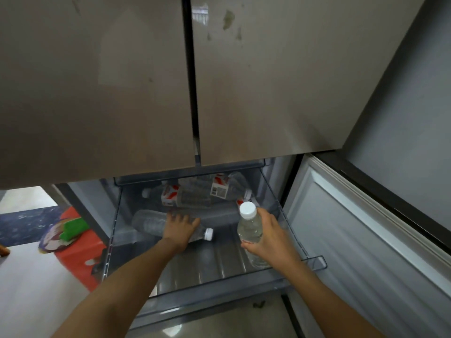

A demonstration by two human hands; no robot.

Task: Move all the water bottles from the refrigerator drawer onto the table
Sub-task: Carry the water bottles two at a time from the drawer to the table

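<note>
An upright water bottle (249,228) stands over the drawer's (314,262) front right corner, its body wrapped by the right hand (268,237) below the white cap. At the drawer's middle a lying bottle (151,223) is under the left hand (180,230), whose fingers curl over it. More bottles (195,193) are piled at the drawer's back.

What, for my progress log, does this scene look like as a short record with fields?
drawer: pulled open
left hand: grips lying bottle on drawer floor
right hand: holds upright bottle, white cap, at drawer's right front
back bottles: at least two, lying, red-and-white labels
task: unfinished; bottles remain in drawer
</note>
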